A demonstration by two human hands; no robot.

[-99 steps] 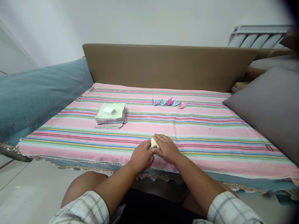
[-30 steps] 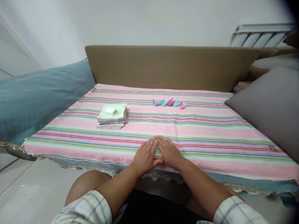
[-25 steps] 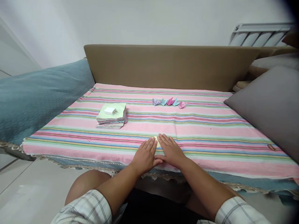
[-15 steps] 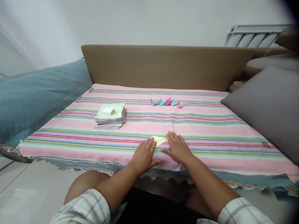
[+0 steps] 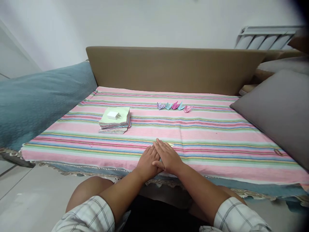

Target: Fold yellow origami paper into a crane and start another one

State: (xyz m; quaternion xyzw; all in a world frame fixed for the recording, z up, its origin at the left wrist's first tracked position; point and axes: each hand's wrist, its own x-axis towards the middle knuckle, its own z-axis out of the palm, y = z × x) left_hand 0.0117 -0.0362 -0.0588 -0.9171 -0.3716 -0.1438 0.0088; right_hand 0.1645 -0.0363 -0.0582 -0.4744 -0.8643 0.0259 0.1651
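A pale yellow folded paper (image 5: 171, 145) lies on the striped cloth near the front edge, mostly hidden under my hands; only its right tip shows. My right hand (image 5: 168, 158) lies flat over it with fingers stretched out, its fingertips overlapping those of my left hand. My left hand (image 5: 147, 163) also rests flat, fingers extended, at the paper's left end. Farther back, several folded paper cranes (image 5: 174, 105) in lilac, blue and pink sit in a row.
A stack of square paper sheets (image 5: 114, 120) stands at the left, with a white plug adapter (image 5: 113, 115) on top. The striped cloth (image 5: 202, 132) covers the sofa seat. A grey cushion (image 5: 277, 106) leans at the right; a small brown loop (image 5: 278, 152) lies beside it.
My right hand slid right along the folded paper, uncovering its pointed shape, then came back left over it against my left hand. My left hand has gone from gripping the paper's edge to lying flat.
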